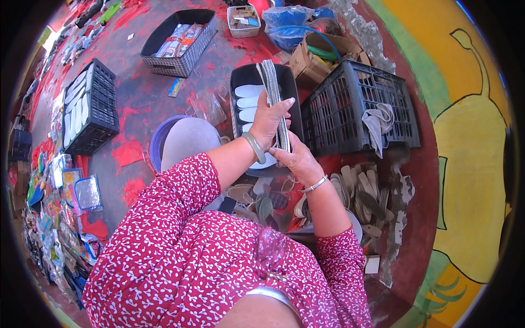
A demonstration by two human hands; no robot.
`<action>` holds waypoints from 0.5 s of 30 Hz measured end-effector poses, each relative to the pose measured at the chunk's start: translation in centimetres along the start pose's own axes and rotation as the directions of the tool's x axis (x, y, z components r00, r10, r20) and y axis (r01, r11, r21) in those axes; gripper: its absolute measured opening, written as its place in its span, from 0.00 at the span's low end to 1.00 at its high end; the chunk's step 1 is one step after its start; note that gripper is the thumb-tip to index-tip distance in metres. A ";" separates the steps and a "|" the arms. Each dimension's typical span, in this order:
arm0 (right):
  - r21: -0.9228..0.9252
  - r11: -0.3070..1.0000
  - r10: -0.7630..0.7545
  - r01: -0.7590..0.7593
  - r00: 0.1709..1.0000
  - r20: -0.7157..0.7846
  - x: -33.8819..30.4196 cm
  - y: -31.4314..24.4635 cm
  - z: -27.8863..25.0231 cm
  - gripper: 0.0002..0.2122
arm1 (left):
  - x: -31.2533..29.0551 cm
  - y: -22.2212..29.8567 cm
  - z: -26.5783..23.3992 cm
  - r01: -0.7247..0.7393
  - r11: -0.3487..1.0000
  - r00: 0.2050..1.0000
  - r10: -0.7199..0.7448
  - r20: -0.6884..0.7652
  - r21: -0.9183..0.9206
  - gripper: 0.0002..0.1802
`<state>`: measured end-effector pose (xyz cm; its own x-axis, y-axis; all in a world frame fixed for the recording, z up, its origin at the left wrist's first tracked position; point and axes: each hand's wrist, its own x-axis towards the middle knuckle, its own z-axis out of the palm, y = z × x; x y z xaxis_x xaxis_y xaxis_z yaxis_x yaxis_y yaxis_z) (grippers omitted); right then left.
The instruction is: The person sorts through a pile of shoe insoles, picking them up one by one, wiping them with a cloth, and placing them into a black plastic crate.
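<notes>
Both hands grip a thick stack of insoles (272,82), seen edge-on with grey and white layers, standing nearly upright. My left hand (267,121) wraps its middle from the left, thumb across the front edges. Lower down, my right hand (299,159) closes on the bottom end from the right. Behind and below the stack is a black fabric bin (290,90) holding white insoles (249,91) laid in a row; my hands and the stack hide part of it.
Right of the bin stands a black plastic crate (350,109) with a grey cloth (378,123) hanging from it. Loose soles (363,191) pile below it. A purple basin (157,143), a crate of white insoles (101,123) and a checked bin (191,57) stand to the left.
</notes>
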<state>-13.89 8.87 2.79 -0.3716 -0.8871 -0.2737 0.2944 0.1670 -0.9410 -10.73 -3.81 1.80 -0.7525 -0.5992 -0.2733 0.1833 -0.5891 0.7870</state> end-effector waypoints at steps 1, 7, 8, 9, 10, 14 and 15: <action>-0.092 0.995 0.037 -0.041 0.998 -0.043 0.1 -0.1 0.0 0.19 | 0.0 -0.1 -0.1 -0.011 1.000 1.000 0.011 0.002 -0.027 0.27; -0.270 0.963 -0.009 -0.018 0.995 -0.097 0.4 0.6 -1.2 0.25 | 0.2 -0.2 -0.1 -0.031 0.995 0.997 0.039 0.073 -0.100 0.29; -0.301 0.954 -0.016 -0.014 0.995 -0.096 0.5 0.8 -1.3 0.26 | 0.2 -0.1 0.0 -0.043 0.996 0.996 0.050 0.076 -0.082 0.30; -0.397 0.917 -0.082 0.037 0.992 -0.097 0.7 1.5 -1.5 0.31 | 0.2 0.1 0.1 -0.031 0.996 0.997 0.037 0.067 -0.085 0.35; -0.623 0.777 -0.250 0.095 0.954 -0.167 0.6 1.6 -1.0 0.32 | 0.4 -0.2 0.0 -0.067 0.994 0.997 0.071 0.040 -0.090 0.37; -0.940 0.340 -0.523 0.005 0.832 -0.185 -0.3 0.6 1.3 0.30 | 0.3 -0.8 0.2 -0.140 0.987 0.990 0.137 -0.045 -0.081 0.37; -0.933 0.357 -0.455 -0.053 0.862 -0.224 -0.5 0.3 1.6 0.28 | -0.2 -0.9 0.6 -0.145 0.987 0.988 0.141 -0.062 -0.069 0.33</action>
<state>-12.18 8.65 2.95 -0.6511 -0.7445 0.1476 -0.6962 0.5083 -0.5069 -11.14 -2.89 1.50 -0.6788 -0.7085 -0.1933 0.3336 -0.5320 0.7783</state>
